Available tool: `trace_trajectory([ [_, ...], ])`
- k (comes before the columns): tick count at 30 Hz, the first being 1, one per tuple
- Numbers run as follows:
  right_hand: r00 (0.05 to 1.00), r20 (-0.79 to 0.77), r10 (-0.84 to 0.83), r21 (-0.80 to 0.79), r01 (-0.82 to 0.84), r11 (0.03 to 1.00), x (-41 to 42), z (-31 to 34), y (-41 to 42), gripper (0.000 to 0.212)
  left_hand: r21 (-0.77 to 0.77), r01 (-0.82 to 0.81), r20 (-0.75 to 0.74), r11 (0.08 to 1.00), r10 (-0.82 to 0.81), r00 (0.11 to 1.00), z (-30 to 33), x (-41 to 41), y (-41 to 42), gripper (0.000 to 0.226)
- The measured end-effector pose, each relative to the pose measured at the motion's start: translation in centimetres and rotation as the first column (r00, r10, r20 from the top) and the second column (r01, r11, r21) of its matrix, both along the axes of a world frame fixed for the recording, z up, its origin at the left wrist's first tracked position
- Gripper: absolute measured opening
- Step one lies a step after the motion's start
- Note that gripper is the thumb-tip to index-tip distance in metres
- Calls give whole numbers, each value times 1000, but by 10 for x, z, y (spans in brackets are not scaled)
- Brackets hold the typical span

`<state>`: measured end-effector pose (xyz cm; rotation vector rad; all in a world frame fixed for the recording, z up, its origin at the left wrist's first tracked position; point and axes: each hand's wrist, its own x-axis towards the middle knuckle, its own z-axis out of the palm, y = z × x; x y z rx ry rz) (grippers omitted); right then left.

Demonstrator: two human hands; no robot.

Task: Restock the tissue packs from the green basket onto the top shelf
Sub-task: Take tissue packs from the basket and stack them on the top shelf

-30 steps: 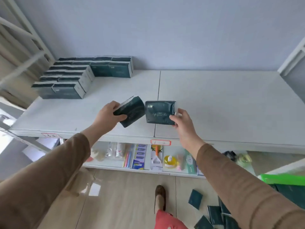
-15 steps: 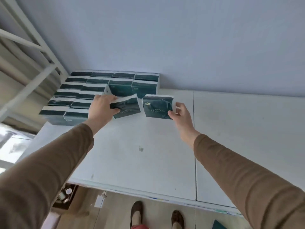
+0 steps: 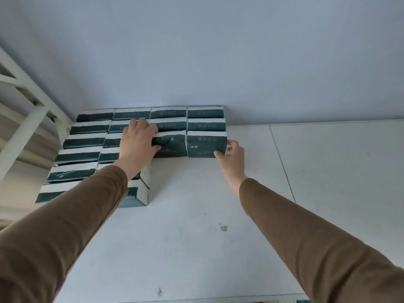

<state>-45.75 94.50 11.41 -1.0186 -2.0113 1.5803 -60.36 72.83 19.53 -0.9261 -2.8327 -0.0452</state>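
Both packs now down on shelf [image 3: 196, 215], 12 o'clock; left hand [image 3: 137, 143] grips left pack [image 3: 169, 144], right hand [image 3: 232, 154] pinches right pack [image 3: 205, 144]. I release next.

I logged the wall [image 3: 218, 51] as plain pale blue-grey, unmarked, filling the upper half of the view. Light was soft and even, with no hard shadows on it. The shelf [image 3: 328, 171] below was a white board surface, meeting the wall along a straight line. A thin seam [image 3: 282, 162] ran front to back across it, right of centre. I noted a small stain [image 3: 223, 227] near the middle and a darker mark [image 3: 159, 291] close to the front edge. At the left, a white frame [image 3: 28, 119] with slanted bars stood against the wall; what lay behind it was blurred.
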Motion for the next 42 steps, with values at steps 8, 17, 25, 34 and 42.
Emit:
trace_trajectory([
  [8,999,25,30,-45,-29,999,31,12,3,56,-18,98,-78,995,-99,992,0,22,7,71],
  [17,985,170,-31,360,-33,932,211,37,62,41,179,459,94,871,-479,873,-6,173,129,55],
  [25,932,322,-169,550,-39,835,445,46,117,39,213,675,165,707,-707,688,-30,387,251,50],
  [34,842,454,-292,512,22,859,665,19,192,37,216,778,268,589,-802,533,-55,595,357,47],
  [42,711,585,-391,399,167,902,776,-41,264,34,197,862,382,467,-846,371,-105,698,468,46],
])
